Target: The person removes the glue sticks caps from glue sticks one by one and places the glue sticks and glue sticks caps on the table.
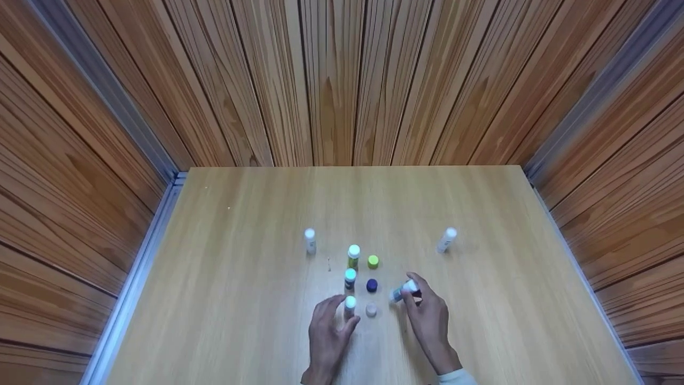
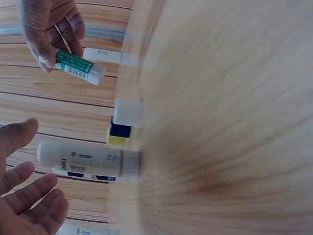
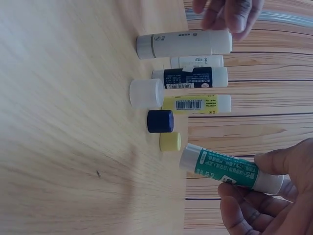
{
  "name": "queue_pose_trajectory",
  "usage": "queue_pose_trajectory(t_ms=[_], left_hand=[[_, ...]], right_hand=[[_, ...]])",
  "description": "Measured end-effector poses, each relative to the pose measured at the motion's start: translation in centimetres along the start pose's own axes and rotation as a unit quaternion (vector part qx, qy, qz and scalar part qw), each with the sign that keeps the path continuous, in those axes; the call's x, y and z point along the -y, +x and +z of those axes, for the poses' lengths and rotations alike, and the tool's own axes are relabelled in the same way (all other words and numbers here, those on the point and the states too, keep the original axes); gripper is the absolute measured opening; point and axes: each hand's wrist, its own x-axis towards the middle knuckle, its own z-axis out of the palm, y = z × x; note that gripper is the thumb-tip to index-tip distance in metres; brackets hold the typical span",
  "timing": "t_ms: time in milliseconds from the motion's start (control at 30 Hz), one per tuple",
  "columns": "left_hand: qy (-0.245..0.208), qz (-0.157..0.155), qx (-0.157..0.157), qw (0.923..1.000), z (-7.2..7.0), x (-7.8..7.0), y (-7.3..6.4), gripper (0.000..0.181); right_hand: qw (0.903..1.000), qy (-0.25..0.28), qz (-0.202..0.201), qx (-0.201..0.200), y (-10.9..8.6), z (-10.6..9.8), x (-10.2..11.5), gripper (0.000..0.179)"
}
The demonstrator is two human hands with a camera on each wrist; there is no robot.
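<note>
My right hand (image 1: pixel 432 318) pinches a green-labelled glue stick (image 3: pixel 227 167) between thumb and fingers, holding it tilted. Around the upper part of an upright white glue stick (image 2: pixel 88 159) my left hand (image 1: pixel 329 332) spreads its thumb and fingers; in the left wrist view a gap shows between them and the stick. Behind that stick, a dark blue glue stick (image 1: pixel 350 278) and a yellow glue stick (image 3: pixel 195 104) stand in line. Three loose caps sit to their right: a whitish cap (image 1: pixel 371 309), a dark blue cap (image 1: pixel 372 285) and a yellow-green cap (image 1: pixel 373 261).
Farther back on the wooden table (image 1: pixel 240 278), one white glue stick (image 1: pixel 310 241) stands at the left and another white stick (image 1: pixel 447 240) at the right. Wood-panelled walls (image 1: pixel 331 85) enclose the table at the back and both sides.
</note>
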Motion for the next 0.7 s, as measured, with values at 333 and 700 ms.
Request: queue_pose_trajectory(t_ms=[333, 700], left_hand=[[0.001, 0.111, -0.042, 0.9930, -0.5, -1.9, -1.1, 0.047], [-0.088, 0.125, 0.023, 0.9880, 0.7, -3.4, -2.7, 0.046]], right_hand=[[0.9967, 0.020, 0.071, 0.035, -0.8, -0.2, 0.2, 0.037], [0.9956, 0.029, 0.081, 0.036, -1.3, -0.4, -0.1, 0.039]])
